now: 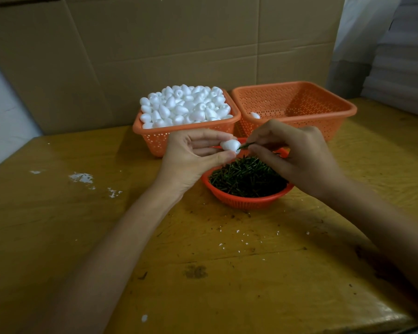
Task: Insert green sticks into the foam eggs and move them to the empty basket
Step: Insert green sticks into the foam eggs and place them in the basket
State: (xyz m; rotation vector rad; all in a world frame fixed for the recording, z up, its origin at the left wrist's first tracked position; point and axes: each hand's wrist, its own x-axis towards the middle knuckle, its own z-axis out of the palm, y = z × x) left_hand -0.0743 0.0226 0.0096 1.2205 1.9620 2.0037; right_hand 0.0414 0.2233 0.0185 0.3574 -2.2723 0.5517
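pinching a foam egg (230, 145) in the left hand (198, 155), keeping it steady. pushing a green stick (245, 146) into its end with the right hand (292, 153), right over the round stick bowl (247, 183) mid-desk. waiting at the desk's far edge: full egg basket (186, 131), nearly empty basket (295, 104) holding one egg (255, 115).

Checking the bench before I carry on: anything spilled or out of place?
Minor mess only. White foam crumbs lie scattered on the wooden table left of the left hand, and more flecks and dark stick bits sit in front of the round stick basket. All baskets are upright.
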